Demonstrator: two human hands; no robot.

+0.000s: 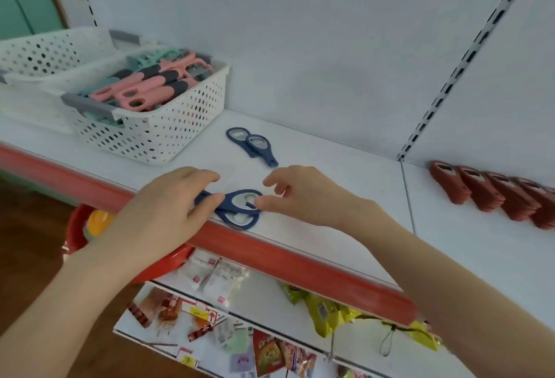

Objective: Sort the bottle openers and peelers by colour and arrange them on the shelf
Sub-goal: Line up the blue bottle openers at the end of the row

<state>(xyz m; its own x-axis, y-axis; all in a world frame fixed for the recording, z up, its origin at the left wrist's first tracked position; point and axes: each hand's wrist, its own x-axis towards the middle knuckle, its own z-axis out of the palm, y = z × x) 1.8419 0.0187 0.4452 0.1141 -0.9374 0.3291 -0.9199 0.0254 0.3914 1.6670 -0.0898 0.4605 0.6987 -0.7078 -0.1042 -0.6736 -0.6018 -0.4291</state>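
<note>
Blue bottle openers (240, 219), 2 overlapping, lie at the front of the shelf (345, 167), ring heads just touching the red front lip (285, 253). Left hand (162, 206) pinches their handle end between thumb and curled fingers, its wrist hanging out past the lip. Right hand (306, 197) has its thumb tip on the upper ring, other fingers loosely curled and lifted off. Below the lip sit a red basin (168, 260) and snack packets (270, 350) on a lower shelf. Behind the hands is bare white shelf, then 2 more blue openers (255, 146) overlapping mid-shelf, well apart from the held pair. Far left, a white perforated basket (168, 125) holds pink and teal peelers (150, 83), its near corner close to the lip. Far right, past a shelf seam, a row of red openers (492, 194) overlaps along the back. Wide open surface runs between the blue and red groups. The back panel (300, 47) and a slotted upright (450, 77) close the rear edge.
</note>
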